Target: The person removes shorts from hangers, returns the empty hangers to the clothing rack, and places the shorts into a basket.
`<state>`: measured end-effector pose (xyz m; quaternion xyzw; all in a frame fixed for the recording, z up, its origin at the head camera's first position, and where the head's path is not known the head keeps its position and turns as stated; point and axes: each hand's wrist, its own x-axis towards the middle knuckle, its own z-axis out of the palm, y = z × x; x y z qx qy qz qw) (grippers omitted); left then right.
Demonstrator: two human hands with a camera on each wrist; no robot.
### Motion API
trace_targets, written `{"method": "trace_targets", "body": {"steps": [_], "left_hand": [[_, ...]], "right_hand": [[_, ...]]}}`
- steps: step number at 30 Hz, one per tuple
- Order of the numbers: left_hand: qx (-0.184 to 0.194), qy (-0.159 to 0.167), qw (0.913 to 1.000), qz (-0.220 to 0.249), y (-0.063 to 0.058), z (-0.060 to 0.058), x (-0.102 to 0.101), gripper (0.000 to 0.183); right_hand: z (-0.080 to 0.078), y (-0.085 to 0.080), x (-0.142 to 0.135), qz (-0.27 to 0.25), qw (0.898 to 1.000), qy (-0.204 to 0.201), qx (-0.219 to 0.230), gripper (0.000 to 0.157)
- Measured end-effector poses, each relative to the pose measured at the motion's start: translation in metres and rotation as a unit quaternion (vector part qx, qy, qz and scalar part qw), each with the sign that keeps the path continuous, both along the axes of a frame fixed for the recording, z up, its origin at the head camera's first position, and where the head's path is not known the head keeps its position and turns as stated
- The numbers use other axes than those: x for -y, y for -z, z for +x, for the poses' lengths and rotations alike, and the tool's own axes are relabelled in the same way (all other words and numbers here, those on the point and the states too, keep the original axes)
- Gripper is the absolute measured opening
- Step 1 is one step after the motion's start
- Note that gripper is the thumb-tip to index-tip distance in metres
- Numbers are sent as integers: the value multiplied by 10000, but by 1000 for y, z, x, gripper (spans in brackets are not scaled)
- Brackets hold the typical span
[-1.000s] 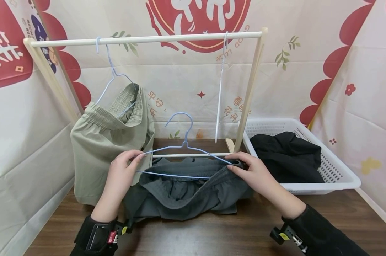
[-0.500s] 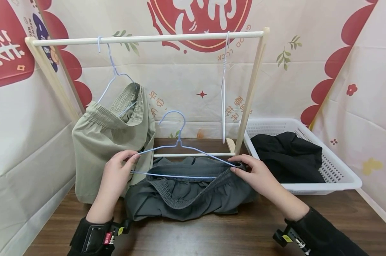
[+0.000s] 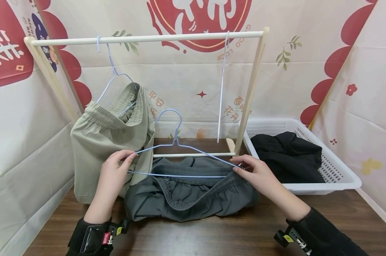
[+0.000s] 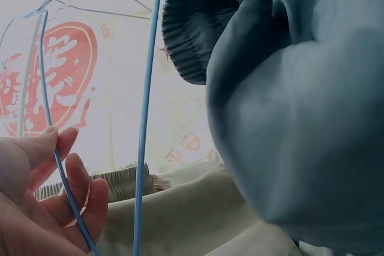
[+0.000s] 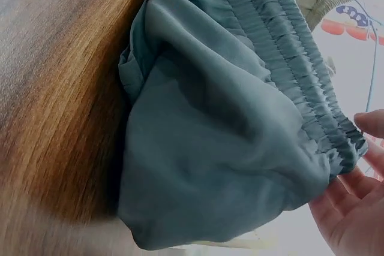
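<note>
A blue wire hanger [image 3: 176, 136] is held level, its hook upward. My left hand [image 3: 114, 172] pinches its left arm between thumb and fingers, as the left wrist view also shows. Dark grey shorts [image 3: 193, 208] lie bunched on the table with the elastic waistband gaping toward me. The right end of the hanger goes into that waistband, and its bottom bar crosses the opening. At the waistband's right end, my right hand [image 3: 255, 173] grips the fabric, thumb on one side and fingers on the other. The hanger's left end sticks out beyond the waistband.
A white rack [image 3: 167, 37] stands behind. Light green shorts [image 3: 113, 145] hang from it on another blue hanger at left, close to my left hand. A white hanger [image 3: 221, 99] hangs at its right. Black clothing [image 3: 285, 154] lies in a white basket [image 3: 340, 179] at right.
The held hanger has shifted left along with my left hand. My right hand has moved slightly right, and the waistband's right side has been drawn outward with it.
</note>
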<state>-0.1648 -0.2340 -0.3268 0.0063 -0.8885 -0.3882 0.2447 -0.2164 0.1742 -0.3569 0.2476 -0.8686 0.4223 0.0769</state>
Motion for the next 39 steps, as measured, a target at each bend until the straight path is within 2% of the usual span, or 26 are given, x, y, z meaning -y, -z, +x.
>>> {"method": "trace_targets", "body": {"steps": [12,18,22,28,32,35,39], "left_hand": [[20,-81,9998,192,0,1,3,26],[-149,45,9996,223,-1,-1,-4,22],[-330,129,9992,195,-3,-1,-8,20],[-665,150,9975,209,-4,-1,-14,17],[-822,104,9964,198,-5,-2,-18,17],[-915,71,9956,184,-6,-3,-20,17],[-1155,80,9931,193,-8,-4,-20,13]], "right_hand": [[0,-5,2,-181,9997,-76,116,18],[3,-8,8,-359,9975,-505,327,20],[8,-11,11,-157,9940,-912,586,22],[17,-15,17,214,9759,-1625,1442,30],[22,-16,22,-25,9639,-1988,1772,35],[25,-17,25,-271,9523,-2320,1961,44],[27,-18,25,-427,9292,-2759,2420,57]]}}
